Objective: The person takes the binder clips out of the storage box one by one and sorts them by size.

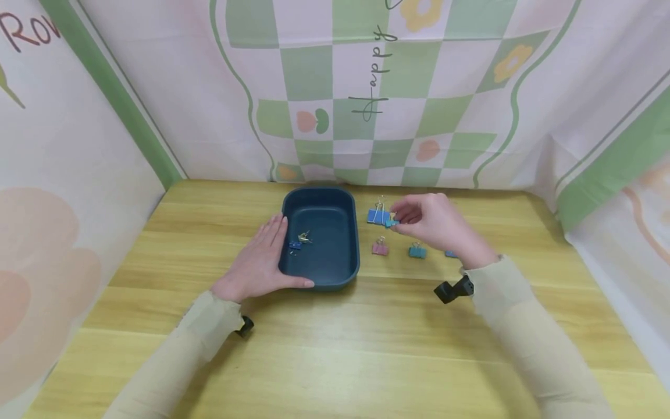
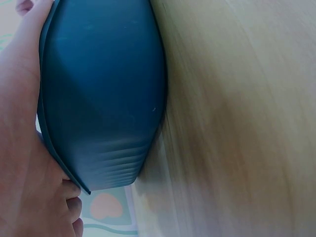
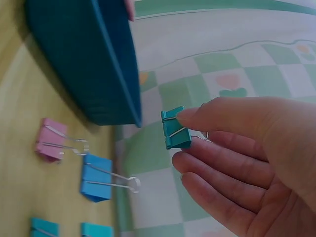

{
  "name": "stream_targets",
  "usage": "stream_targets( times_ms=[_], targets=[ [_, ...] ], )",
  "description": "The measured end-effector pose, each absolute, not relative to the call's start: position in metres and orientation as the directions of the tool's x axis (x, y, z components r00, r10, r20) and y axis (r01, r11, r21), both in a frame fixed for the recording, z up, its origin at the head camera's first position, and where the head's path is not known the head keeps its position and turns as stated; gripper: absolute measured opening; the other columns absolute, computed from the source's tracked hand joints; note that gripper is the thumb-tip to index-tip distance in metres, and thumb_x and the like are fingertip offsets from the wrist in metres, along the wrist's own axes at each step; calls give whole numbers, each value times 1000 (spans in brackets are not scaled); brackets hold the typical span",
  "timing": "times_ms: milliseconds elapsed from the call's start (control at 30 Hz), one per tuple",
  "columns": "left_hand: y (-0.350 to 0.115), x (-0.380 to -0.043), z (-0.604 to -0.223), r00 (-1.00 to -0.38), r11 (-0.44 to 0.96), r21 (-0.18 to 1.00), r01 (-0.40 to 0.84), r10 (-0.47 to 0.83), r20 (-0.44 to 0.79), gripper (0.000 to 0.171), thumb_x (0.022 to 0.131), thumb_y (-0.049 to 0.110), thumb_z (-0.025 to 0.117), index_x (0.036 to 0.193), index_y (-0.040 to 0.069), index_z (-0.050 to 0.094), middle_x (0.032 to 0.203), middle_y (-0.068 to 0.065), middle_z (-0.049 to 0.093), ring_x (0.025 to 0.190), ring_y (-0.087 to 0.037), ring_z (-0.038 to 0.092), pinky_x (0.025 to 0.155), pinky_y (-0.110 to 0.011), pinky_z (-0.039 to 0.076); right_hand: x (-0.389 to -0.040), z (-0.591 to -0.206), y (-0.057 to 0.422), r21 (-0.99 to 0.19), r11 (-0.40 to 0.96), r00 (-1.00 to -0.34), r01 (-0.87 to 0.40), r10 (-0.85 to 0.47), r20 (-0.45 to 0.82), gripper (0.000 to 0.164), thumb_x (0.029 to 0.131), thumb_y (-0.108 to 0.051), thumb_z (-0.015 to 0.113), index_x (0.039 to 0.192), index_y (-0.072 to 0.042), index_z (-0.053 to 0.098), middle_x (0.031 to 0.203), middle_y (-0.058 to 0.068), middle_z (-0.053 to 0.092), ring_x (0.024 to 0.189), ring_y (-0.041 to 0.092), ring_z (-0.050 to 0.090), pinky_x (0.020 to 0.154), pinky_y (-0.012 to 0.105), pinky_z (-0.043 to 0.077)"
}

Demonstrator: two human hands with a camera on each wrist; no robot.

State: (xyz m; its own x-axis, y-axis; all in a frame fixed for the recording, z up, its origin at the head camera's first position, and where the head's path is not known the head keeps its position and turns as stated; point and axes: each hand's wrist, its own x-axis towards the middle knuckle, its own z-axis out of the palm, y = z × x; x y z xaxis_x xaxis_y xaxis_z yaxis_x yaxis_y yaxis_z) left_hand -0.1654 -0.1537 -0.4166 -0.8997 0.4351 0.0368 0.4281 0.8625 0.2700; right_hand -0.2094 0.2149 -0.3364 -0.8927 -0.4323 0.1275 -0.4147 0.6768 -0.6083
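My left hand (image 1: 259,256) lies along the left rim of a dark blue tray (image 1: 357,244), its fingers extended and the thumb at the near edge. In the right wrist view, my right hand (image 3: 237,153) pinches a small teal binder clip (image 3: 175,128) between thumb and fingers, clear of the table. From the head view, that hand is right of the tray, close by a larger blue binder clip (image 1: 377,217). Inside the tray, near its left wall, sit a small blue binder clip (image 1: 295,245) and small gold-coloured metal pieces (image 1: 305,237).
On the wooden table (image 1: 335,349), a pink binder clip (image 1: 380,249) and a teal binder clip (image 1: 417,251) stand right of the tray. Another blue clip (image 1: 451,254) is partly hidden by the right wrist. A patterned curtain (image 1: 361,116) hangs behind the table.
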Motion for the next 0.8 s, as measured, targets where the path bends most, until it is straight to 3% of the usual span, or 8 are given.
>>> stream_targets(
  times_ms=[233, 433, 800],
  targets=[
    [-154, -165, -416, -901, 863, 271, 427, 433, 39, 145, 67, 99, 47, 161, -1, 2, 169, -18, 0, 154, -24, -4, 123, -39, 6, -205, -367, 216, -638, 660, -880, -395, -471, 58, 27, 86, -4, 81, 111, 0, 73, 93, 3, 73, 84, 18, 70, 76, 36, 60],
    [-154, -166, -417, -902, 864, 273, 423, 431, 33, 145, 67, 99, 47, 161, 0, 1, 169, -17, -1, 154, -23, -4, 123, -39, 6, -201, -392, 215, -652, 652, -860, -387, -510, 1, 25, 83, -9, 85, 107, -5, 76, 92, 0, 74, 82, 14, 71, 74, 32, 61],
    [-154, -166, -416, -901, 862, 277, 425, 433, 35, 145, 67, 99, 49, 162, 0, 1, 169, -17, -1, 154, -24, -3, 124, -41, 7, -190, -413, 211, -698, 629, -841, -344, -536, -69, 26, 81, -11, 86, 105, -6, 77, 92, -1, 75, 84, 14, 70, 75, 31, 60]
  ],
)
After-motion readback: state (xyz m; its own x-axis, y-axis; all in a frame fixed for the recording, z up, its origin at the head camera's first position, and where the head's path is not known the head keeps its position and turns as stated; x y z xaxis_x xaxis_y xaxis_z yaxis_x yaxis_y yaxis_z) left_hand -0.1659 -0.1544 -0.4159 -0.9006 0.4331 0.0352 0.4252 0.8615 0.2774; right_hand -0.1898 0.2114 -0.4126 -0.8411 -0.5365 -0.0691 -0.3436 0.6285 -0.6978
